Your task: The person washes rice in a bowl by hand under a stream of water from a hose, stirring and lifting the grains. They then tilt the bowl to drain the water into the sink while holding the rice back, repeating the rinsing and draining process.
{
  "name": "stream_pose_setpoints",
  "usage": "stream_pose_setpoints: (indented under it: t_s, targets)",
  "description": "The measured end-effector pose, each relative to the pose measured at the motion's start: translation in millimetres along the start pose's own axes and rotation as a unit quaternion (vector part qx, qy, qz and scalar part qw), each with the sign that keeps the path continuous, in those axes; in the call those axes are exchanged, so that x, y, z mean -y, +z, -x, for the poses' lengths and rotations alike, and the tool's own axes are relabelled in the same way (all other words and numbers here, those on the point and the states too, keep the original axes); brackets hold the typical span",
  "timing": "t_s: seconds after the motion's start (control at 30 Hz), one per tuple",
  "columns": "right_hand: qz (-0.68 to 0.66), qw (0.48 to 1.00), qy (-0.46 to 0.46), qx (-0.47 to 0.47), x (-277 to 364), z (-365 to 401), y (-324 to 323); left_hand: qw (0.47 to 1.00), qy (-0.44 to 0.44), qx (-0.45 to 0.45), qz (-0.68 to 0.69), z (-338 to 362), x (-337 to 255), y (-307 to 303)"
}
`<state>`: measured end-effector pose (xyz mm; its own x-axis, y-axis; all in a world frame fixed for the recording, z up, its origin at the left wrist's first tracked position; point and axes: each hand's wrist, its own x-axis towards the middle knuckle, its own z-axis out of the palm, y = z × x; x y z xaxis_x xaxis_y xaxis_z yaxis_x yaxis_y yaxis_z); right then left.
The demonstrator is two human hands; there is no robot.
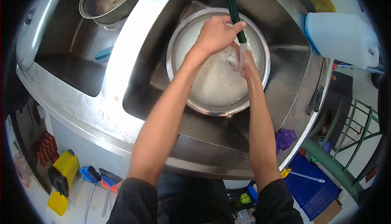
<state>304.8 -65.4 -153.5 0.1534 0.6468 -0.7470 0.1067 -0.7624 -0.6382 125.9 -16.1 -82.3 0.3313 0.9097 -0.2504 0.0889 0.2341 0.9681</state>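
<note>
Cloudy water fills a round metal bowl (220, 112) that stands in the right-hand sink basin. Above it, my left hand (218, 32) is closed around the lower part of a dark green hose (231, 2). Water runs from the hose end down onto my right hand (246, 63), which is low over the bowl at the water's surface. The stream and splashing hide most of the right hand's fingers, so whether they hold anything is unclear.
The left basin (87, 57) holds a metal pot (112, 0) and a blue object (104, 54). On the sink's right side are a translucent jug (342, 38), a purple scrubber (286, 139) and dark utensils (316, 97). Brushes and dustpans stand at lower left.
</note>
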Motion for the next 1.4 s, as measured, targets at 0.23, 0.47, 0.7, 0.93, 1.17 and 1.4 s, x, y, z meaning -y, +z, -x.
stream_pose_setpoints:
  t_s: [0.23,0.47,0.7,0.93,1.17,1.4]
  targets:
    - [0.149,0.988,-0.033,0.005,22.1,32.8,-23.1,0.999,0.036,0.007,0.011,-4.3,4.6,2.7]
    - [0.140,0.983,-0.085,-0.084,-10.6,27.2,-3.0,0.999,0.035,-0.002,-0.034,11.6,-16.8,-2.3]
    - [-0.279,0.950,-0.016,-0.139,-25.5,22.7,48.9,0.930,0.149,-0.307,-0.136,64.3,-159.7,-49.3]
    - [-0.375,0.926,0.032,-0.026,-56.7,23.9,63.4,0.836,0.150,-0.301,-0.433,-9.5,-358.4,-94.1]
    - [-0.536,0.836,0.116,0.012,-14.4,-0.9,96.0,0.706,0.285,-0.218,-0.610,-109.9,-307.9,-107.8]
    - [-0.636,0.770,0.057,-0.006,1.5,-70.2,119.2,0.623,0.347,-0.176,-0.679,-115.0,-313.6,-116.4]
